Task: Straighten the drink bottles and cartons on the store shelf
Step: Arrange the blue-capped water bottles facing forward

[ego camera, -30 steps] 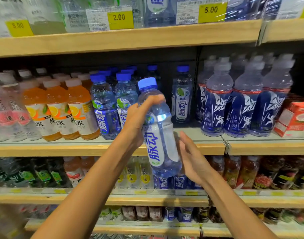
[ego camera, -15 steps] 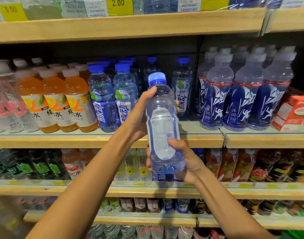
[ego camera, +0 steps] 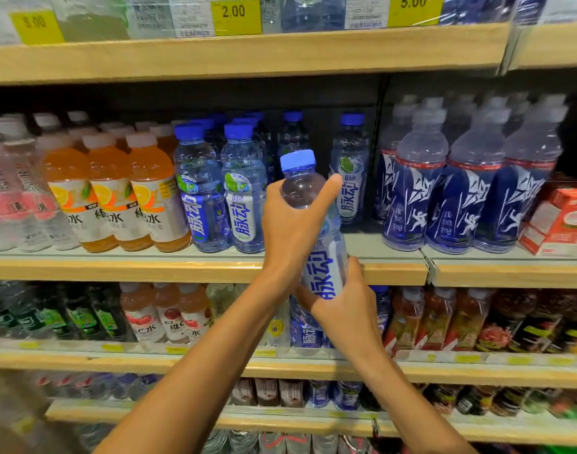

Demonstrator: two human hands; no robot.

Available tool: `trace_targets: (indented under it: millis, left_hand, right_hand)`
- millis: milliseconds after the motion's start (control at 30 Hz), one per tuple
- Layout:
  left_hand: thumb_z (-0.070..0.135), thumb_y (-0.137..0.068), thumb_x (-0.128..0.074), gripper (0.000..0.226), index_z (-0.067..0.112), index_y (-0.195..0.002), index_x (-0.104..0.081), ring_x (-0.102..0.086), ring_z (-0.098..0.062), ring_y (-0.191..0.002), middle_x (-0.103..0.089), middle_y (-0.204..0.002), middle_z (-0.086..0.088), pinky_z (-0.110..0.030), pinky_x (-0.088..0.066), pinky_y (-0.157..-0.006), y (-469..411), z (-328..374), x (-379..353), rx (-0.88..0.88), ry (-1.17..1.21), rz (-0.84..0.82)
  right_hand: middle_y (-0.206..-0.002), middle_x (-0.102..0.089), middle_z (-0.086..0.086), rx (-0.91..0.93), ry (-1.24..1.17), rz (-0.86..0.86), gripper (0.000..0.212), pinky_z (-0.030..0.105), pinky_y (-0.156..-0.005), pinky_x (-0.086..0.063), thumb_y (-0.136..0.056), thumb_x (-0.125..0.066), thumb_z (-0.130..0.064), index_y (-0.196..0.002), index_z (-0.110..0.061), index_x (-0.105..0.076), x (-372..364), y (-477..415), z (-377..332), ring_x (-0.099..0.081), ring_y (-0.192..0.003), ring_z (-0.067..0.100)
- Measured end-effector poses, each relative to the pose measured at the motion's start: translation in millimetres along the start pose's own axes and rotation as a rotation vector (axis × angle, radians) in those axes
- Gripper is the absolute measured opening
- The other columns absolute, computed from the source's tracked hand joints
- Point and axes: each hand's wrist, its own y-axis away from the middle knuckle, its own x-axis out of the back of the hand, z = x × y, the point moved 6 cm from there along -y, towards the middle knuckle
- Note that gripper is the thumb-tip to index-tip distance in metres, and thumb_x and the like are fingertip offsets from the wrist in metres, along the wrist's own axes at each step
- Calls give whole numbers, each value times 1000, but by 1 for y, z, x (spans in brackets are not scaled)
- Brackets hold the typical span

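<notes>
I hold a clear bottle with a blue cap (ego camera: 323, 263) in front of the middle shelf (ego camera: 182, 268). My left hand (ego camera: 292, 224) wraps its upper body from the left. Lower down, my right hand (ego camera: 347, 306) cups its base. The bottle stands nearly upright, its white and blue label facing me. Behind it is a gap in the row, with a matching bottle (ego camera: 351, 172) further back. Two matching blue-capped bottles (ego camera: 223, 191) stand at the shelf front to the left.
Orange drink bottles (ego camera: 116, 194) and pink ones (ego camera: 11, 191) fill the shelf's left part. Dark blue labelled bottles (ego camera: 460, 178) stand at the right, then a red carton (ego camera: 562, 221). The upper shelf board (ego camera: 247, 50) carries price tags. Lower shelves hold more drinks.
The bottle has been turned between my hands, so its printed label faces me again. It has also moved up and toward the shelf gap.
</notes>
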Motion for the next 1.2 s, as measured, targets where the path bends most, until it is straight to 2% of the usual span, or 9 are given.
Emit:
trace_targets:
  millis: [133,200,267,400,567,733,900,1100,1200]
  left_hand:
    - [34,-68,-83,41,16,-100,-65,-64,-3,-70,-69,-81,9,-19,-48,-63,-2,-1,4,10,10,100]
    - [25,-68,-83,28,15,-90,-69,-64,-3,-65,-70,-73,9,-17,-48,-59,-4,2,4,-8,56,50]
    - [18,-70,-80,15,14,-81,-71,-65,-5,-65,-71,-70,6,-17,-50,-60,-7,4,3,10,127,-40]
    - [27,-52,-79,34,12,-82,-72,-65,-22,-74,-71,-82,-6,-34,-53,-72,-15,-7,-2,268,407,-309]
    - [31,-43,-90,57,7,-89,-68,-66,-26,-74,-67,-89,-9,-33,-55,-68,-11,-6,-22,347,800,-673]
    - [34,-46,-91,62,6,-97,-69,-68,-26,-82,-70,-95,-9,-35,-57,-76,-11,-20,-21,383,889,-731]
    - [46,-43,-91,86,7,-114,-62,-67,-23,-104,-68,-117,-14,-36,-56,-86,-17,-28,-10,319,655,-644]
    - [55,-77,-69,56,10,-110,-66,-64,-30,-102,-69,-108,-10,-40,-52,-86,-20,-21,13,105,127,-353]
    - [55,-80,-62,39,20,-97,-69,-66,-5,-90,-72,-92,9,-19,-50,-71,-16,-13,20,1,-12,-190]
  right_hand:
    - [-90,-66,-3,5,20,-51,62,20,-50,-52,-60,-76,-56,-106,-31,-43,-3,6,6,-65,-66,2]
    - [-109,-66,-2,-3,-134,-167,64,28,-71,-58,-68,-77,-49,-120,-32,-44,-5,7,11,-67,-88,3]
    - [-125,-62,-7,-92,-329,-284,81,33,-93,-52,-68,-72,-55,-137,-25,-41,-1,3,18,-61,-112,8]
    - [-126,-64,5,-305,-823,-645,71,33,-93,-52,-68,-74,-61,-126,-22,-61,-1,-2,16,-61,-116,22]
    - [-122,-61,22,-306,-867,-950,80,50,-103,-43,-64,-80,-55,-126,-9,-60,-17,6,7,-62,-109,34]
    - [-116,-64,21,-365,-661,-708,103,49,-92,-50,-43,-91,-37,-131,-4,-48,-19,2,17,-63,-102,35]
    - [-96,-70,5,-93,-416,-608,44,35,-81,-53,-61,-75,-38,-101,-20,-68,-9,1,0,-67,-90,20]
    - [-83,-72,-9,-41,-296,-350,41,19,-65,-52,-67,-81,-24,-101,-23,-59,1,-4,0,-68,-76,6]
    - [-82,-70,-9,-22,-230,-190,41,14,-59,-50,-69,-82,-22,-100,-25,-55,8,-7,4,-67,-72,2]
